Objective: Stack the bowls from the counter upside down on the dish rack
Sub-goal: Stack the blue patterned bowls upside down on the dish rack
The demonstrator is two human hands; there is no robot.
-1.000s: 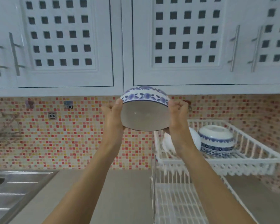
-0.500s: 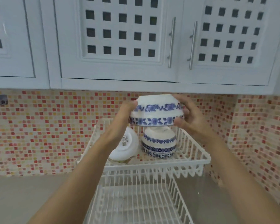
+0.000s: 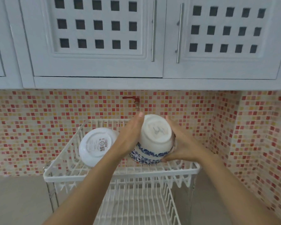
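Observation:
A white bowl with a blue flower band (image 3: pixel 156 137) is upside down, its foot ring facing me. It sits over a second blue-patterned bowl (image 3: pixel 142 158), of which only the lower rim shows. Both rest on the upper tier of the white wire dish rack (image 3: pixel 120 173). My left hand (image 3: pixel 130 137) presses the top bowl's left side and my right hand (image 3: pixel 180 143) cups its right side. A white plate (image 3: pixel 96 146) leans on edge in the rack, left of the bowls.
The rack's lower tier (image 3: pixel 136 203) stretches toward me between my forearms. Grey counter (image 3: pixel 18 200) lies to the left. White wall cabinets (image 3: pixel 94 38) hang overhead, and a small red tap (image 3: pixel 134 100) sticks out of the mosaic tile wall just above the bowls.
Both hands turned the bowl upside down, carried it right to the rack and lowered it onto the bowl standing there. My view swung right, and the sink left the frame.

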